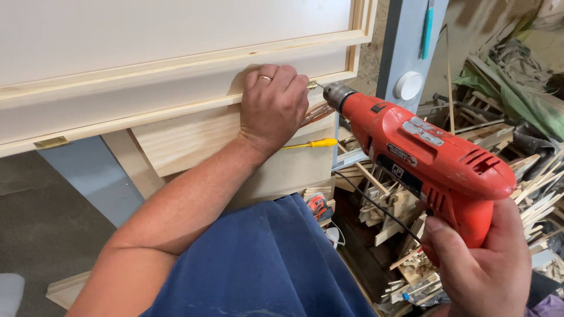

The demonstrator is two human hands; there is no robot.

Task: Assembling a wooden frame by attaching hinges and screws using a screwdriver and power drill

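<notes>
Head view: while the left hand (272,105) presses a small brass hinge (312,85) to the wooden frame (176,70), fingers curled over it, the drill bit points leftward at it
Right hand (482,264): closed around the red drill (423,155) grip
Count: one drill, two hinges (50,142), one yellow screwdriver (311,144)

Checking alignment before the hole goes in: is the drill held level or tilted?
Tilted. The red drill slopes up from the right hand to its bit at the small brass hinge beside the left hand.

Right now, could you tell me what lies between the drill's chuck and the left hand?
In the head view, only the thin drill bit spans from the red drill to the left hand.
</notes>
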